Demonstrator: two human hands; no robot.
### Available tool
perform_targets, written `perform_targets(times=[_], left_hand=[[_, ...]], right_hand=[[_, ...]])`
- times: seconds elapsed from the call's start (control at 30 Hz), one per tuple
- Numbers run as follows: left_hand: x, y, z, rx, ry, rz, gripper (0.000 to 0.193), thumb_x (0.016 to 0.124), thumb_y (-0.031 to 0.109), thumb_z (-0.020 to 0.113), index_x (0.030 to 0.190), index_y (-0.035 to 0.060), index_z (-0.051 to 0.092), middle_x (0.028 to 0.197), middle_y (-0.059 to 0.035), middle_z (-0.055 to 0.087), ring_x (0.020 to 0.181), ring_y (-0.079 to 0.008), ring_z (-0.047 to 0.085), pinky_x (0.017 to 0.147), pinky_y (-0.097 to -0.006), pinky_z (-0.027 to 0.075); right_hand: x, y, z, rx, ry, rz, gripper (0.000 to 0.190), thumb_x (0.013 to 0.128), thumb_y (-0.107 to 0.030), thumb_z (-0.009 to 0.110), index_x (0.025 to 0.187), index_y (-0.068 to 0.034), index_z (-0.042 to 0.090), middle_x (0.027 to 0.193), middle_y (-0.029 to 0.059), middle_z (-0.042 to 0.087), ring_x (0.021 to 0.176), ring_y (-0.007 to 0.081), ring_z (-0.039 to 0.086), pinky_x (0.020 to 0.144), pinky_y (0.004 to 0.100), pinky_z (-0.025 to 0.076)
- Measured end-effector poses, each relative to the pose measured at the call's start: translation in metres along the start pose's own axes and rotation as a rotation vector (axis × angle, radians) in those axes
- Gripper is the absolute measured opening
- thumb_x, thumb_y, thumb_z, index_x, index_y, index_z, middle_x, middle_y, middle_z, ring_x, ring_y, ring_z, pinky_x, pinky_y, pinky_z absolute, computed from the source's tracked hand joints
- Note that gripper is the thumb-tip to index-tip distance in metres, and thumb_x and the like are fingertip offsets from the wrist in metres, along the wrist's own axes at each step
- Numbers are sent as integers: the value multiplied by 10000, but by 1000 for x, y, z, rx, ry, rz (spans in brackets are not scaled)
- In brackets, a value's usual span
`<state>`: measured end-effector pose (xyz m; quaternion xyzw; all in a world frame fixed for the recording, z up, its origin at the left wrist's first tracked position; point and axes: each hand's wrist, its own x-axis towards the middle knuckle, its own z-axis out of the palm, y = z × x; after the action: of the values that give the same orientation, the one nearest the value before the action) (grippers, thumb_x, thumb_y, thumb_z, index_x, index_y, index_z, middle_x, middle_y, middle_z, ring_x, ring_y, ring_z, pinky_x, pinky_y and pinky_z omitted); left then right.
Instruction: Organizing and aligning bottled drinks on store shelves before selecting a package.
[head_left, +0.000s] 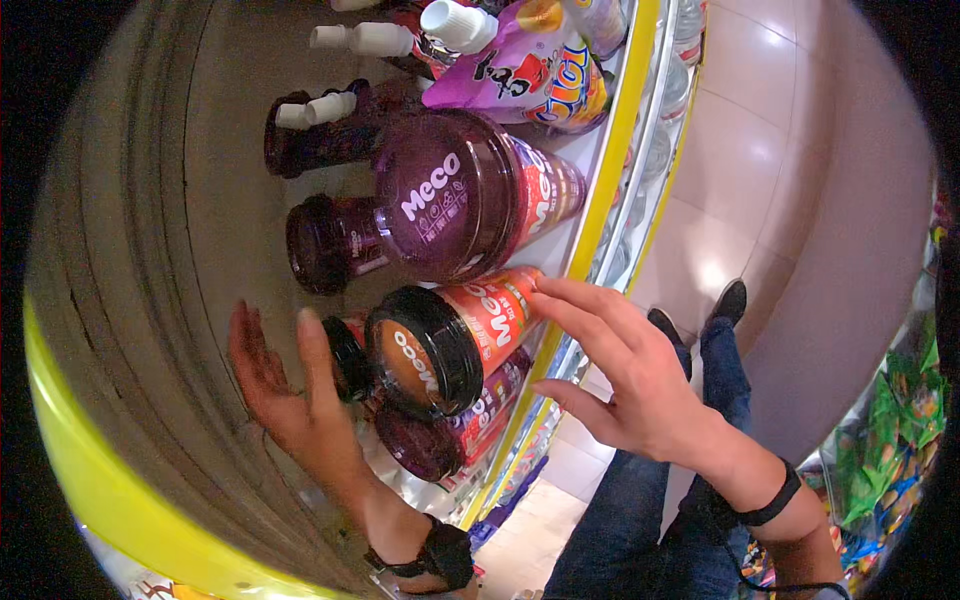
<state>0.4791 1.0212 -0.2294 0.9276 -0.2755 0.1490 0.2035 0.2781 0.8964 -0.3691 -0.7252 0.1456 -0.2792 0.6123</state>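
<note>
A Meco drink cup with an orange-red sleeve and a black-rimmed lid (427, 352) stands near the shelf's front edge. At its base are the fingertips of my right hand (637, 360), apparently touching it, with the thumb spread apart from them. My left hand (292, 397), slightly blurred, reaches deeper into the shelf with fingers apart, beside another black-lidded cup (345, 360) partly hidden behind the orange one. A purple-lidded Meco cup (450, 195) stands on one side of the orange cup, and a second purple-lidded cup (424, 442) on the other.
More dark-lidded cups (322, 244) stand farther back. Drink pouches with white caps (525, 82) line the same shelf. A yellow-and-white edge strip (607, 172) borders it, above a lower shelf of clear bottles (660, 142). Green-packed goods (892, 435) lie beyond my legs on the tiled floor (735, 150).
</note>
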Motion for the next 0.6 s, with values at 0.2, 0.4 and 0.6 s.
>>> perform_targets(times=[0.2,0.4,0.6], left_hand=[[33,28,40,-259,-346,75,630,949,146,750,1486,-18,465,1419,-178,567,1254,-251,574,1092,-387,438],[61,15,39,-72,-507,148,619,931,-21,707,1501,19,471,1381,-166,600,1215,-236,599,1068,-361,468],[59,3,45,-168,-481,153,667,858,-87,741,1475,19,507,1351,-152,624,1208,-225,608,1072,-356,470]], right_hand=[[-9,4,-10,-1,8,29,726,789,-134,820,1425,-6,493,1435,191,536,1261,391,568,1044,457,498],[-33,9,-29,23,52,102,679,800,-149,829,1400,-23,536,1388,207,571,1215,393,608,1003,453,528],[-73,21,-50,-17,58,262,644,802,-146,844,1370,-17,569,1345,207,604,1198,378,627,988,429,538]])
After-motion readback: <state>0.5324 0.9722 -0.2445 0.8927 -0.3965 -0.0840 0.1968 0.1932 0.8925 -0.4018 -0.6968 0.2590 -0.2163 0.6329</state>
